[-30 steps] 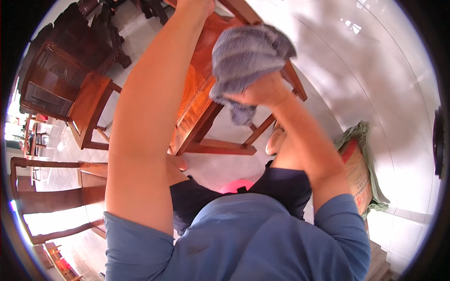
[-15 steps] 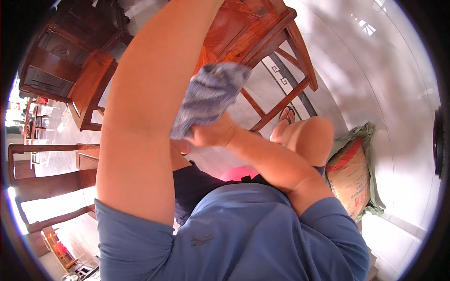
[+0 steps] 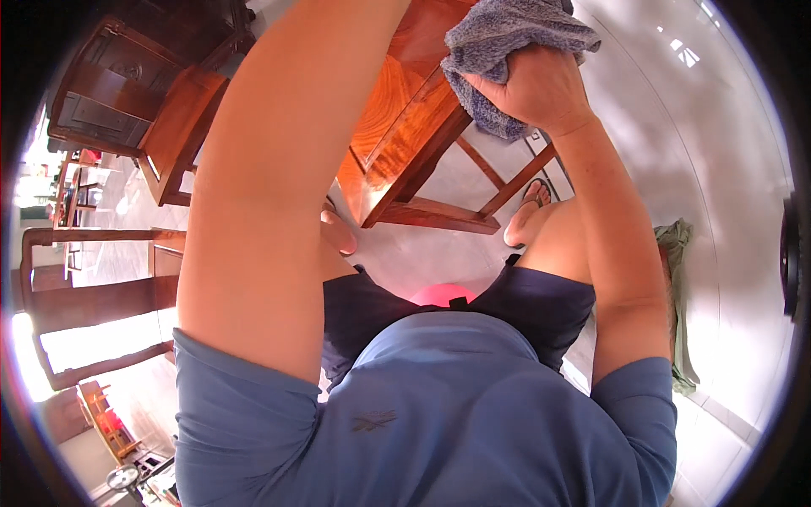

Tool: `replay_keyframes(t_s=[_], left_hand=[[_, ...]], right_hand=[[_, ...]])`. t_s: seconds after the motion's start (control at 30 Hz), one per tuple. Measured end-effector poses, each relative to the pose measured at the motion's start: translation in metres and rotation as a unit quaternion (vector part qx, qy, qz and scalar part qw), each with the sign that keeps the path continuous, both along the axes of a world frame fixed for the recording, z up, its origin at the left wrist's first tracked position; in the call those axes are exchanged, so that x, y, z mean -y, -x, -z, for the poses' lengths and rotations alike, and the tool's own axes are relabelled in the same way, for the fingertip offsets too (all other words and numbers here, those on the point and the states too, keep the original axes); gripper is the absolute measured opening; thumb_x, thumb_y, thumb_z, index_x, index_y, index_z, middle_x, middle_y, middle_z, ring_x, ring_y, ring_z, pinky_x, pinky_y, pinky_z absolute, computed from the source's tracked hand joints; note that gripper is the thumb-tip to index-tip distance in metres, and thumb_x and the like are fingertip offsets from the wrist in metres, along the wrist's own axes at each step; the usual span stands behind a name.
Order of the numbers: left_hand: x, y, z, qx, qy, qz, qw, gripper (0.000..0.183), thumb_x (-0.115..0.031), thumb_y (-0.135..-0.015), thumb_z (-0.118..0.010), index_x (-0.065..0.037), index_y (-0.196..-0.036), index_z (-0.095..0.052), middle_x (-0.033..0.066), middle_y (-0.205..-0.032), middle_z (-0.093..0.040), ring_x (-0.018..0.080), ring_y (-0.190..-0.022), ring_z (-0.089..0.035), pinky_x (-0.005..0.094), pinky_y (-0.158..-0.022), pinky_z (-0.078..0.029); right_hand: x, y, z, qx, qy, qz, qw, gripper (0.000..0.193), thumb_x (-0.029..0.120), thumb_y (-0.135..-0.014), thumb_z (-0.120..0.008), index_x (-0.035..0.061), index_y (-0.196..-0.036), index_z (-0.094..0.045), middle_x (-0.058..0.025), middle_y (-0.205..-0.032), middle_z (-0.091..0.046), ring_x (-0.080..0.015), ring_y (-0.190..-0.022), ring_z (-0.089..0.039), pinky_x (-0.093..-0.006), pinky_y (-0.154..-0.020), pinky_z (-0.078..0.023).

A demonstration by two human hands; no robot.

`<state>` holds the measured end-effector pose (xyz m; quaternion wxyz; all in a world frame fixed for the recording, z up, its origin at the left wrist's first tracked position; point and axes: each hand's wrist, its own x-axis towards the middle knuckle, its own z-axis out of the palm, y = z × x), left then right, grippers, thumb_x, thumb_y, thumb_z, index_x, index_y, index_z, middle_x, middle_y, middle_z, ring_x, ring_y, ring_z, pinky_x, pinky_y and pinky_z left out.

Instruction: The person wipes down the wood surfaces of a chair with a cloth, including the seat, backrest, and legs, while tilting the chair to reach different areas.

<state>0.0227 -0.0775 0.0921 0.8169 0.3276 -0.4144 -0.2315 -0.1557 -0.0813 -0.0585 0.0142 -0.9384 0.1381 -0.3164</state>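
My right hand point(image 3: 547, 91) is closed round a bunched grey-blue towel cloth point(image 3: 498, 35), raised at the upper right. The cloth hangs at the side of a polished reddish-brown piece of wooden furniture point(image 3: 397, 106), which has a framed flat panel, legs and low rails. I cannot tell whether cloth and wood touch. From the lower left my left arm point(image 3: 253, 194) reaches up across the wood and leaves the picture at the top, so my left hand is out of sight.
Dark carved wooden furniture point(image 3: 106, 114) stands at the far left, with a wooden chair point(image 3: 93, 283) nearer. My sandalled foot point(image 3: 530, 207) rests by the furniture's rail. A pink seat point(image 3: 443, 294) shows beneath me. Right of my arm lies a green sack point(image 3: 680, 296) by the pale wall point(image 3: 735, 220).
My right hand has carried the cloth from beside my left arm up and to the right. The wooden furniture stands lower and turned in view. My left arm stays nearly in place.
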Motion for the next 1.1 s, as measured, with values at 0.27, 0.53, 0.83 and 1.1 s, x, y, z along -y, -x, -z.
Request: replay_keyframes(t_s=[0.27, 0.53, 0.83, 1.1], left_hand=[[-0.006, 0.000, -0.001, -0.010, -0.015, -0.067, 0.998, 0.022, -0.016, -0.094, -0.069, 0.005, -0.090, -0.062, 0.0134, -0.063, -0.062, 0.0252, -0.052, -0.062, 0.0387, -0.052, -0.053], [0.010, 0.019, 0.002, 0.005, -0.029, 0.002, 1.000, 0.022, -0.016, -0.095, -0.068, 0.004, -0.088, -0.063, 0.0141, -0.065, -0.063, 0.0253, -0.055, -0.063, 0.0386, -0.053, -0.054], [0.020, 0.023, 0.001, 0.021, -0.022, -0.016, 0.999, 0.022, -0.016, -0.094, -0.070, 0.005, -0.092, -0.063, 0.0139, -0.065, -0.064, 0.0248, -0.055, -0.063, 0.0373, -0.053, -0.054], [0.039, 0.018, -0.001, 0.009, -0.038, -0.054, 0.998, 0.026, -0.019, -0.094, -0.072, 0.003, -0.085, -0.065, 0.0128, -0.066, -0.065, 0.0248, -0.056, -0.063, 0.0385, -0.053, -0.052]], right_hand=[[-0.130, -0.030, 0.061, 0.041, -0.127, -0.137, 0.982, 0.035, 0.047, -0.086, -0.072, 0.0126, -0.092, -0.076, -0.0085, -0.091, -0.074, -0.0324, -0.085, -0.071, -0.0495, -0.078, -0.055], [-0.127, -0.023, 0.085, 0.129, -0.083, -0.286, 0.946, 0.028, 0.036, -0.080, -0.075, 0.0170, -0.101, -0.075, -0.0079, -0.112, -0.070, -0.0324, -0.111, -0.063, -0.0493, -0.099, -0.048], [0.000, -0.007, 0.038, 0.147, 0.007, 0.014, 0.989, 0.047, 0.059, -0.088, -0.071, 0.0128, -0.089, -0.078, -0.0097, -0.075, -0.071, -0.0318, -0.066, -0.070, -0.0419, -0.060, -0.056], [-0.168, -0.003, 0.113, 0.067, -0.171, -0.329, 0.926, 0.030, 0.012, -0.085, -0.062, 0.0033, -0.113, -0.069, -0.0163, -0.123, -0.068, -0.0382, -0.123, -0.060, -0.0484, -0.111, -0.044]])
